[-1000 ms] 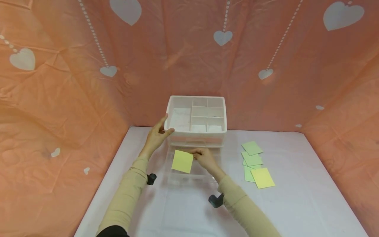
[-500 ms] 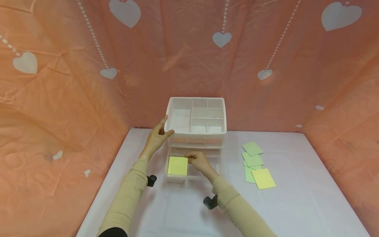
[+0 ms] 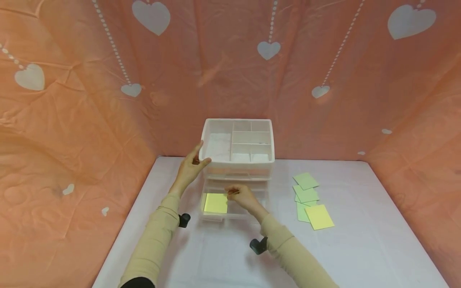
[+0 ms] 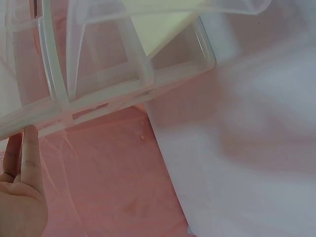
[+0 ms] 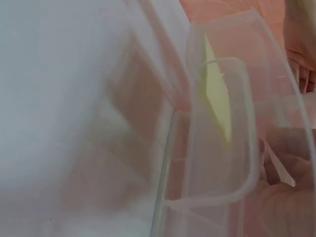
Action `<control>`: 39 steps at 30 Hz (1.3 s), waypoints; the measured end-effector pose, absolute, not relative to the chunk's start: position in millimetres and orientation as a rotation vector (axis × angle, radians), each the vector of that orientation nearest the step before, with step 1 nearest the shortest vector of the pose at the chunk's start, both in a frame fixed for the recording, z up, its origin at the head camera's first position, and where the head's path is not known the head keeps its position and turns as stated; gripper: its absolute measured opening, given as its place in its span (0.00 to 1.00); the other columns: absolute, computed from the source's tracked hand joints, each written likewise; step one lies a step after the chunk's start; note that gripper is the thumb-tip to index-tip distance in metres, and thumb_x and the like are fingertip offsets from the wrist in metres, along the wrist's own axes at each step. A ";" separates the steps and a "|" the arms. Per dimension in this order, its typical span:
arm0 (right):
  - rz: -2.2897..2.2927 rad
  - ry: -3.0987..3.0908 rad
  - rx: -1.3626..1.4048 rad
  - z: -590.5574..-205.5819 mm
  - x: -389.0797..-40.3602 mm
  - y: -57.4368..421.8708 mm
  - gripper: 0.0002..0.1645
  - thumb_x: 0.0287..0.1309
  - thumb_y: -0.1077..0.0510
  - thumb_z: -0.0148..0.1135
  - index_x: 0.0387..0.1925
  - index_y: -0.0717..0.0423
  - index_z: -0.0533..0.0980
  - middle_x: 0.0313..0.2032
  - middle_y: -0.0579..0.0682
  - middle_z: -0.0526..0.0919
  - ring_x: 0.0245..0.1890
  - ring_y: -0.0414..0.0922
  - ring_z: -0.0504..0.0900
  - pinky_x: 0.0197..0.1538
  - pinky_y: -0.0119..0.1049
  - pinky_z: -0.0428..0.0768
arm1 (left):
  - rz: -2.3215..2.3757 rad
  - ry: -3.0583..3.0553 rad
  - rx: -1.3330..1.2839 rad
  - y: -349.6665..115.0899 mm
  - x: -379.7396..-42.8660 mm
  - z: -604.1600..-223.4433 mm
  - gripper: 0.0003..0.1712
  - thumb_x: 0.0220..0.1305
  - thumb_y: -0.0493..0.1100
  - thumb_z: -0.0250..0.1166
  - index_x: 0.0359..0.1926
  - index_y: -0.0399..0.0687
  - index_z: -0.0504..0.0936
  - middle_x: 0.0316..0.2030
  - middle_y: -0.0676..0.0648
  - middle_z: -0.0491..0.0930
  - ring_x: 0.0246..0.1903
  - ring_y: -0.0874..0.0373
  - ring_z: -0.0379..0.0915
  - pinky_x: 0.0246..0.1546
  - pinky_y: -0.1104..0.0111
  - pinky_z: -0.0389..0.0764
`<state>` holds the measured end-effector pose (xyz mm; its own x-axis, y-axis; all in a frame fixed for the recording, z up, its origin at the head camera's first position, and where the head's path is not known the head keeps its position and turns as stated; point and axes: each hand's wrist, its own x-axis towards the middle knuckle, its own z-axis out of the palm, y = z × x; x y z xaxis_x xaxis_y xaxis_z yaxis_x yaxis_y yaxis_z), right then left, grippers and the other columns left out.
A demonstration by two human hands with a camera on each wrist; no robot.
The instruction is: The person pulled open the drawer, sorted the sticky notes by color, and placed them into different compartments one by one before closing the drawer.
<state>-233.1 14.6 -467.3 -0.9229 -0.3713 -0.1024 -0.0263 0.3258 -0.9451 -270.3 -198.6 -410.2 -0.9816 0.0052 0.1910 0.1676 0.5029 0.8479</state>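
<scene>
A white plastic drawer organizer (image 3: 237, 152) stands at the back of the table, its clear lower drawer (image 3: 248, 216) pulled out. My left hand (image 3: 188, 170) holds the organizer's left side, thumb at the front corner and fingers along the side wall. In the left wrist view the fingers (image 4: 30, 158) reach its edge. A yellow sticky note (image 3: 215, 203) lies in the left part of the drawer. Over the drawer, my right hand (image 3: 245, 197) has bent fingers close to the note's right edge. Through the clear plastic in the right wrist view, the note (image 5: 215, 94) appears apart from the fingers.
Several green sticky notes (image 3: 306, 194) lie overlapping on the white table (image 3: 360, 240) at the right. Another yellow sticky note (image 3: 319, 217) covers part of the lowest one. Orange cloth with hearts (image 3: 237, 80) hangs directly behind the organizer. Its top tray (image 3: 220, 146) has compartments.
The yellow note went left and down into the drawer, out of the right hand's pinch. The right hand followed it slightly left and lower. The left hand stayed on the organizer.
</scene>
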 end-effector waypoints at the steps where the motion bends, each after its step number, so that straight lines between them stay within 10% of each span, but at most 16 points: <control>1: -1.630 2.285 -0.356 -466.3 -233.2 15.0 0.18 0.54 0.67 0.60 0.48 0.65 0.77 0.43 0.61 0.81 0.42 0.49 0.80 0.48 0.41 0.80 | -1.481 -2.577 -0.149 -198.7 -270.4 -410.6 0.41 0.56 0.61 0.64 0.67 0.82 0.54 0.35 0.49 0.64 0.36 0.57 0.66 0.40 0.66 0.71; 29: -1.880 2.212 -0.375 -433.6 -228.1 82.8 0.23 0.57 0.62 0.61 0.55 0.62 0.74 0.51 0.66 0.76 0.39 0.35 0.78 0.45 0.30 0.75 | -1.469 -2.580 -0.172 -197.9 -267.4 -409.6 0.41 0.58 0.58 0.63 0.68 0.79 0.54 0.38 0.47 0.65 0.41 0.52 0.70 0.47 0.61 0.73; 39: -1.940 2.259 -0.240 -448.5 -230.5 149.4 0.27 0.58 0.58 0.61 0.58 0.64 0.70 0.45 0.47 0.78 0.42 0.29 0.77 0.49 0.26 0.74 | -1.492 -2.589 -0.157 -198.2 -267.6 -410.0 0.40 0.58 0.58 0.63 0.67 0.83 0.52 0.48 0.43 0.68 0.45 0.50 0.71 0.50 0.57 0.74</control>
<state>-230.5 149.4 -448.5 -0.9752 -0.2209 -0.0124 -0.0211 0.1486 -0.9887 -267.6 -198.2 -410.0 -0.9835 0.0161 0.1803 0.1641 0.5000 0.8504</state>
